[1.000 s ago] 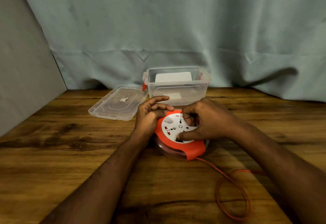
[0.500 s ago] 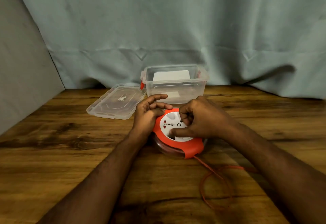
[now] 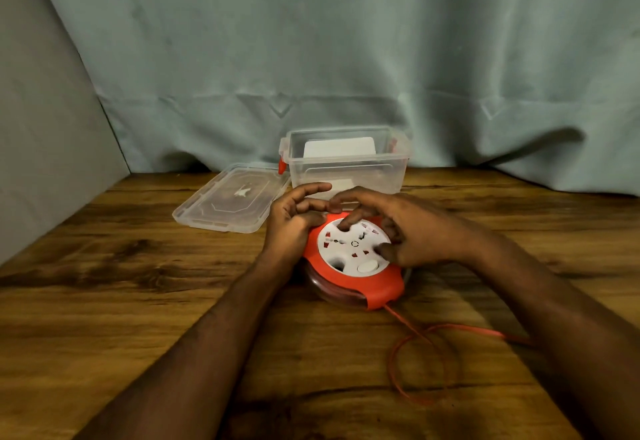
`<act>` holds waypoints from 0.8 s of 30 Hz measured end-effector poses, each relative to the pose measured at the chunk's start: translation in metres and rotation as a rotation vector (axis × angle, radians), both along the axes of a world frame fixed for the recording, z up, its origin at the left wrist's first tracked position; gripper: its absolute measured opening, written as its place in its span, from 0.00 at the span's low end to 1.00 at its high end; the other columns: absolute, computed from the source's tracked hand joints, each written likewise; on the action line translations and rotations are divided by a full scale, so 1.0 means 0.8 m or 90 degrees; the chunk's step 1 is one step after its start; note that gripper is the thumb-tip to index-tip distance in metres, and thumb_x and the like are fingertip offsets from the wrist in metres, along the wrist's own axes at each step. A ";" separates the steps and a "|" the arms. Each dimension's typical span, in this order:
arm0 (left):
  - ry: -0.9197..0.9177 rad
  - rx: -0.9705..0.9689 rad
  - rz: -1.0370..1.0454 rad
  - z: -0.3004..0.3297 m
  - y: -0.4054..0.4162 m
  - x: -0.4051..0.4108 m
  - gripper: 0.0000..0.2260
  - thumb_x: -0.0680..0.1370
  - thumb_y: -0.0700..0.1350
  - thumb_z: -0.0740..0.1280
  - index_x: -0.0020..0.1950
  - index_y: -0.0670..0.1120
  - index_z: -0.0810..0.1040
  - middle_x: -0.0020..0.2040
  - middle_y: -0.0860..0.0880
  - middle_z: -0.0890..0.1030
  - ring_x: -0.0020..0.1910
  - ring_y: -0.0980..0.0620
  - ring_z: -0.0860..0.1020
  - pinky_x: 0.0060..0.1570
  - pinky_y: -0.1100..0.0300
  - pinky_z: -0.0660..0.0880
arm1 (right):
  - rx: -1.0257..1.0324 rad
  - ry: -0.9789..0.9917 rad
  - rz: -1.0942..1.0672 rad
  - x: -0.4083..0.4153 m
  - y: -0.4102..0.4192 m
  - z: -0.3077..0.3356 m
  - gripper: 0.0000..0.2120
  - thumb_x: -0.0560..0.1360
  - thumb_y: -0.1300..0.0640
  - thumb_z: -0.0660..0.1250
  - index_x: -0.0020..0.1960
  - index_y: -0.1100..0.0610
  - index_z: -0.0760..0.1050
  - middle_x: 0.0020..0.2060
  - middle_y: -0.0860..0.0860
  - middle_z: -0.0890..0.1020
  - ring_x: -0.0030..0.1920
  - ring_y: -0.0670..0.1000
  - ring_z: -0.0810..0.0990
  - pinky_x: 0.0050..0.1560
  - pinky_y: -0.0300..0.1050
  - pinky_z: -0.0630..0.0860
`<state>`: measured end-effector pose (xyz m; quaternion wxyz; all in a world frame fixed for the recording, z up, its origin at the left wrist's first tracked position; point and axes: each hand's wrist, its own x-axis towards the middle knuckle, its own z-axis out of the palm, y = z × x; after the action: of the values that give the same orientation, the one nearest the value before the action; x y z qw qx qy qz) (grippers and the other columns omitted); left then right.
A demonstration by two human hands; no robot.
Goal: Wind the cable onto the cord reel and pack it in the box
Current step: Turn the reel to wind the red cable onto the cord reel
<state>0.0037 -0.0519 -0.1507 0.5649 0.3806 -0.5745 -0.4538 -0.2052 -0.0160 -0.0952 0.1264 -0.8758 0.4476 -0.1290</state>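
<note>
An orange cord reel (image 3: pixel 372 284) with a white socket face lies flat on the wooden table, in the middle. My left hand (image 3: pixel 294 228) grips its left rim. My right hand (image 3: pixel 398 228) lies on the white face with a fingertip in a finger hole and the thumb at the right edge. Orange cable (image 3: pixel 415 346) leaves the reel's near right corner and loops on the table, then runs under my right forearm. The clear plastic box (image 3: pixel 346 169) stands open just behind the reel, a white item inside.
The box's clear lid (image 3: pixel 232 200) lies flat to the left of the box. A grey-blue cloth backdrop (image 3: pixel 311 59) hangs behind the table, and a grey panel (image 3: pixel 45 128) closes the left side.
My right hand has turned the white face, its fingers swinging from the near side to the far side. The loose cable loop has shrunk and drawn nearer the reel.
</note>
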 end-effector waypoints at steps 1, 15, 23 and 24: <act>-0.002 -0.002 0.000 0.000 0.000 0.000 0.23 0.74 0.26 0.62 0.65 0.43 0.79 0.49 0.38 0.86 0.49 0.41 0.86 0.49 0.50 0.83 | 0.002 -0.004 0.003 -0.001 0.000 0.001 0.47 0.71 0.65 0.75 0.78 0.35 0.56 0.62 0.33 0.82 0.38 0.27 0.76 0.38 0.38 0.71; -0.013 -0.008 0.012 -0.001 -0.001 0.001 0.22 0.76 0.27 0.61 0.65 0.43 0.79 0.48 0.39 0.87 0.50 0.44 0.86 0.48 0.52 0.84 | -0.018 -0.002 -0.031 -0.001 0.004 0.008 0.54 0.66 0.54 0.82 0.75 0.28 0.50 0.55 0.36 0.83 0.47 0.36 0.78 0.46 0.46 0.81; -0.011 -0.007 0.017 -0.002 -0.002 0.001 0.22 0.75 0.26 0.61 0.65 0.42 0.79 0.49 0.39 0.86 0.51 0.44 0.86 0.50 0.53 0.82 | -0.036 0.011 -0.055 0.003 0.007 0.010 0.47 0.64 0.47 0.83 0.70 0.32 0.56 0.53 0.38 0.84 0.54 0.46 0.81 0.52 0.52 0.81; -0.010 -0.006 0.017 -0.002 -0.002 0.001 0.23 0.75 0.26 0.61 0.65 0.42 0.79 0.49 0.39 0.86 0.51 0.44 0.86 0.50 0.53 0.82 | -0.043 0.015 -0.057 0.003 0.006 0.009 0.45 0.63 0.46 0.83 0.69 0.33 0.58 0.52 0.38 0.84 0.55 0.47 0.81 0.53 0.52 0.81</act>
<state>0.0048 -0.0533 -0.1522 0.5682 0.3890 -0.5760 -0.4405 -0.2027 -0.0109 -0.0877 0.0858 -0.8600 0.4833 -0.1395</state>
